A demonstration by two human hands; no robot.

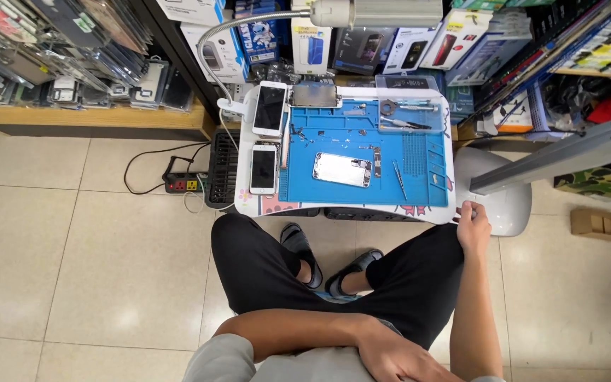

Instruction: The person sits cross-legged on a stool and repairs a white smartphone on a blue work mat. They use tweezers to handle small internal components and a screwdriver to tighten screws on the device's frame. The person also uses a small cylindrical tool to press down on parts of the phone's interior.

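Note:
My right hand [474, 223] reaches forward, its fingers curled on the front right corner of a small white table [362, 211]. My left hand [399, 359] rests flat on my lap at the bottom of the view and holds nothing. On the table lies a blue repair mat [419, 159]. An opened phone body [341, 170] lies in the mat's middle, with tweezers [399, 179] to its right. Two white phones [270, 107] [264, 168] lie face up along the table's left side. My legs in black shorts and sandals are under the table's front edge.
A gooseneck lamp [376, 11] hangs over the table's far side. Shelves of boxed accessories stand behind. A power strip [183, 185] with cables lies on the tiled floor at the left. A white stool [505, 192] and a cardboard box [602, 225] stand at the right.

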